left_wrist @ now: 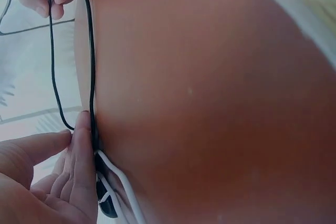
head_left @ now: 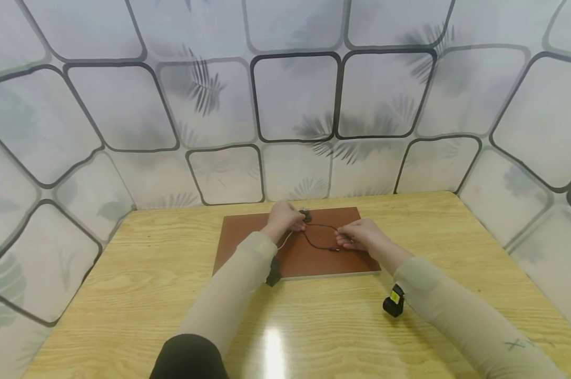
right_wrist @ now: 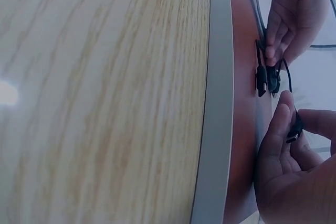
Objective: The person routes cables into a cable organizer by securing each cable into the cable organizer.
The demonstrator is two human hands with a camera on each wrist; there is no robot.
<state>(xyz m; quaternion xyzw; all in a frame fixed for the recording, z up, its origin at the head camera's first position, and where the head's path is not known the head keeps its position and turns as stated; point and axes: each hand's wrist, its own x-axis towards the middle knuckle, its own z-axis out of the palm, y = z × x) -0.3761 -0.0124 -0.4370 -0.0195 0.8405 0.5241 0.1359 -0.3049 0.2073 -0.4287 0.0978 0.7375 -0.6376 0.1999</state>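
Note:
My left hand [head_left: 284, 217] is over the far part of a reddish-brown board [head_left: 238, 231], pinching a thin black cable between thumb and forefinger. Off to its right, my right hand [head_left: 358, 234] holds the plug end [right_wrist: 295, 129] of one black cable branch, its metal tip pointing out. A second black branch [head_left: 316, 245] curves across the board to a loose plug [right_wrist: 262, 81]. White cord [left_wrist: 123, 179] runs beside the left fingers. Just beyond that hand sits a small dark item [head_left: 305, 215], partly hidden by it.
The board lies on a light wood-grain table [head_left: 148, 284], its pale edge [right_wrist: 218, 103] facing me. Patterned fabric walls [head_left: 295, 100] enclose the table's back and sides. Black wrist cameras [head_left: 393, 301] hang under both forearms.

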